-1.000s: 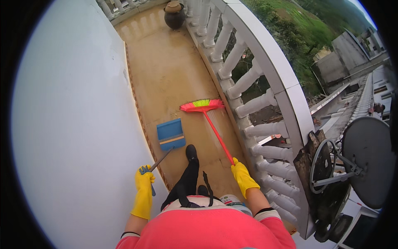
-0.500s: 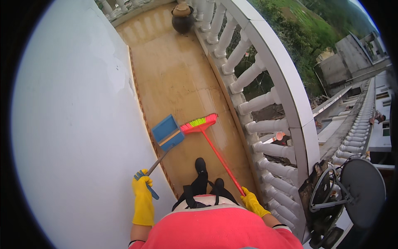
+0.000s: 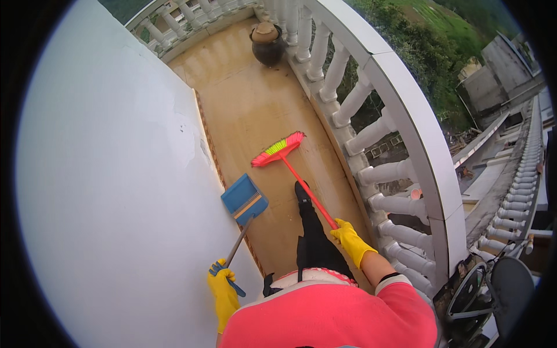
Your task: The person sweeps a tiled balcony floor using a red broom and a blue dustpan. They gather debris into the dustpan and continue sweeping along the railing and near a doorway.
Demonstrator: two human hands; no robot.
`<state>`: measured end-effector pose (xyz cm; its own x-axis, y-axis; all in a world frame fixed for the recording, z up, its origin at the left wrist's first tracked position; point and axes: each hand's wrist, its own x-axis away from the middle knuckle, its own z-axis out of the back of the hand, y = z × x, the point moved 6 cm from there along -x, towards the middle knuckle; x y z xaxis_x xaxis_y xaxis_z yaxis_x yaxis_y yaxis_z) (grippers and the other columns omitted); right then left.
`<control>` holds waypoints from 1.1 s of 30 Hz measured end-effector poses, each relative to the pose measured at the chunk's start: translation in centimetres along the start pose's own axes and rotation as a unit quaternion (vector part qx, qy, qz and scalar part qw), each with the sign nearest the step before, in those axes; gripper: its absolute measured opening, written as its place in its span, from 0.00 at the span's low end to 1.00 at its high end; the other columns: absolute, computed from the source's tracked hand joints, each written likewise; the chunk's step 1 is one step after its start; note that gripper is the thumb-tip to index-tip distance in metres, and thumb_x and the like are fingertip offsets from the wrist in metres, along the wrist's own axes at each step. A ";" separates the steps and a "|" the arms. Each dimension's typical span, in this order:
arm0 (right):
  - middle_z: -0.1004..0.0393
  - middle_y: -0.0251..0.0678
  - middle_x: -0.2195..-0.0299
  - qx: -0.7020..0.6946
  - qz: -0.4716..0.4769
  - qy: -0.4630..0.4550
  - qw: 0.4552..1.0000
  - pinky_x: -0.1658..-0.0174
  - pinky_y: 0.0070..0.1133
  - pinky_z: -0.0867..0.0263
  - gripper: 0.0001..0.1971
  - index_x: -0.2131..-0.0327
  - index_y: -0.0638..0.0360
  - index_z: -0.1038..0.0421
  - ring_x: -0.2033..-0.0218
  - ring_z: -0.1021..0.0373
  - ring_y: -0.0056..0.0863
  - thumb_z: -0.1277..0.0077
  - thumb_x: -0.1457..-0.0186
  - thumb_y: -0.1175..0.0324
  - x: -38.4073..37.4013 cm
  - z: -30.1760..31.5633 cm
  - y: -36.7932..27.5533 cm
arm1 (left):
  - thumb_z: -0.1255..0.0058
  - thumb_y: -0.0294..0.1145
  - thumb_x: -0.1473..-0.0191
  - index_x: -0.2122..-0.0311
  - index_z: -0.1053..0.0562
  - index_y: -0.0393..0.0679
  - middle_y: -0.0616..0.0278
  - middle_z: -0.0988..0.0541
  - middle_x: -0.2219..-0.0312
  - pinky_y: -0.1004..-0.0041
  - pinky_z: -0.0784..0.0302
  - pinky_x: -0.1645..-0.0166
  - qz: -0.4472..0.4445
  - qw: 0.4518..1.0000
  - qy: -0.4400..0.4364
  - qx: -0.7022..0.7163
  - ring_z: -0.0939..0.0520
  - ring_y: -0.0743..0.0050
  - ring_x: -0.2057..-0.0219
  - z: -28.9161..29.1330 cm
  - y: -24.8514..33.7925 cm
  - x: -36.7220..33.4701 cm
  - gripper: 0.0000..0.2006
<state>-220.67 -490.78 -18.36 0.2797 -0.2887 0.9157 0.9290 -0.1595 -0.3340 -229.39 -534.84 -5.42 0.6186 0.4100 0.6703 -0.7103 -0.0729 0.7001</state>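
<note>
In yellow rubber gloves, both my hands grip handles. My left hand, beside the white wall, is closed round the grey handle of a blue dustpan with a tan comb strip across it. The dustpan is close to the wall's foot; whether it touches the floor I cannot tell. My right hand holds the red stick of a broom. Its pink and lime-green bristles lie on the tan floor beyond the dustpan, with a gap between the two. What lies in the pan, if anything, is too small to make out.
A white wall runs along the left, a white balustrade along the right. At the far end stands a dark round jar with a brown cover. My shoe is on the tan floor. A grey satellite dish sits outside the railing.
The broom head has moved forward, away from the dustpan it was touching. My right arm reaches further ahead, and one foot has stepped forward. The view has shifted along the balcony.
</note>
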 end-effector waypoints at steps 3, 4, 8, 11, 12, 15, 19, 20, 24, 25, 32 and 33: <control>0.25 0.40 0.72 -0.013 0.050 -0.022 0.998 0.77 0.26 0.34 0.32 0.39 0.52 0.38 0.78 0.29 0.28 0.47 0.49 0.79 -9.9 -2.9 -10.8 | 0.55 0.16 0.54 0.53 0.26 0.38 0.57 0.24 0.73 0.76 0.27 0.74 0.053 0.998 0.016 -0.017 0.25 0.71 0.79 -1.0 1.7 -2.5 0.20; 0.23 0.43 0.68 -0.013 0.081 -0.020 0.996 0.72 0.29 0.30 0.30 0.39 0.53 0.37 0.74 0.26 0.33 0.48 0.48 0.77 -12.5 -3.7 -14.3 | 0.55 0.16 0.54 0.54 0.26 0.38 0.57 0.24 0.72 0.76 0.27 0.74 0.056 0.998 0.015 -0.019 0.25 0.71 0.79 -2.6 3.2 -3.2 0.19; 0.25 0.50 0.54 0.068 0.205 0.039 0.976 0.50 0.33 0.34 0.27 0.40 0.49 0.37 0.53 0.28 0.46 0.52 0.45 0.69 -16.2 -3.2 -23.3 | 0.55 0.16 0.53 0.55 0.25 0.38 0.56 0.24 0.70 0.74 0.28 0.73 0.071 0.996 0.028 -0.055 0.25 0.70 0.78 -6.6 9.6 -5.8 0.18; 0.25 0.52 0.56 0.109 0.170 0.023 0.979 0.55 0.32 0.32 0.28 0.39 0.41 0.38 0.57 0.26 0.47 0.51 0.44 0.68 -13.5 2.5 -21.4 | 0.56 0.16 0.53 0.57 0.26 0.37 0.56 0.24 0.70 0.74 0.28 0.75 0.075 0.996 0.025 -0.042 0.25 0.70 0.80 -9.1 11.2 -9.0 0.16; 0.24 0.50 0.60 0.165 0.185 0.066 0.966 0.60 0.30 0.31 0.29 0.38 0.37 0.38 0.64 0.25 0.44 0.50 0.44 0.69 -12.0 4.6 -18.6 | 0.56 0.16 0.53 0.57 0.26 0.37 0.56 0.24 0.71 0.74 0.29 0.75 0.073 0.996 0.021 -0.039 0.26 0.70 0.80 -10.3 11.8 -10.0 0.16; 0.24 0.43 0.65 0.127 0.107 0.064 0.984 0.66 0.24 0.33 0.30 0.39 0.35 0.38 0.71 0.28 0.31 0.45 0.45 0.70 -6.4 8.7 -6.8 | 0.56 0.16 0.53 0.59 0.26 0.36 0.57 0.25 0.72 0.75 0.29 0.76 0.084 0.996 0.027 -0.020 0.26 0.70 0.80 -12.0 12.7 -12.5 0.15; 0.23 0.44 0.57 0.093 0.127 0.094 0.983 0.55 0.20 0.34 0.29 0.39 0.44 0.36 0.59 0.26 0.28 0.45 0.45 0.71 -4.3 10.8 2.5 | 0.57 0.16 0.54 0.59 0.27 0.36 0.57 0.26 0.73 0.76 0.29 0.75 0.095 0.994 0.044 0.031 0.26 0.70 0.80 -15.7 17.1 -15.3 0.14; 0.23 0.44 0.56 0.085 0.082 0.089 0.989 0.53 0.20 0.35 0.29 0.39 0.45 0.36 0.57 0.27 0.29 0.46 0.45 0.71 -4.6 11.1 2.2 | 0.57 0.16 0.54 0.59 0.27 0.36 0.57 0.26 0.73 0.76 0.29 0.75 0.094 0.994 0.047 0.043 0.26 0.70 0.79 -16.8 18.6 -15.9 0.14; 0.23 0.45 0.55 0.099 0.012 0.080 0.992 0.52 0.21 0.34 0.27 0.40 0.46 0.35 0.56 0.26 0.30 0.46 0.44 0.70 -7.6 10.5 -7.9 | 0.56 0.17 0.53 0.59 0.26 0.37 0.58 0.25 0.72 0.76 0.29 0.74 0.126 0.984 0.078 0.095 0.25 0.71 0.78 -18.8 21.8 -19.5 0.14; 0.23 0.45 0.55 0.112 0.015 0.081 0.990 0.53 0.22 0.34 0.27 0.40 0.45 0.35 0.57 0.26 0.31 0.46 0.44 0.70 -8.9 10.1 -11.5 | 0.56 0.17 0.53 0.59 0.26 0.37 0.58 0.25 0.72 0.76 0.29 0.74 0.118 0.987 0.055 0.090 0.25 0.71 0.78 -19.7 23.3 -20.4 0.14; 0.26 0.38 0.69 0.198 0.057 0.051 0.977 0.70 0.27 0.35 0.29 0.38 0.37 0.39 0.75 0.31 0.30 0.48 0.42 0.68 -19.5 4.9 -41.6 | 0.55 0.18 0.53 0.55 0.26 0.37 0.58 0.24 0.70 0.76 0.28 0.75 0.029 0.998 -0.059 0.000 0.26 0.72 0.79 -26.5 34.4 -26.0 0.18; 0.29 0.34 0.74 0.234 0.090 0.051 0.967 0.75 0.26 0.38 0.29 0.37 0.34 0.41 0.80 0.34 0.27 0.49 0.41 0.67 -22.9 4.6 -44.2 | 0.55 0.18 0.54 0.55 0.26 0.37 0.59 0.24 0.71 0.76 0.28 0.75 0.025 0.998 -0.064 0.000 0.26 0.73 0.80 -27.2 35.9 -26.8 0.18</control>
<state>-267.01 -472.76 -23.48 0.4434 -0.3674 0.8176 0.8824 0.3389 -0.3263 -280.59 -523.75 -4.96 0.6199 0.2871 0.7303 -0.7415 -0.0901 0.6649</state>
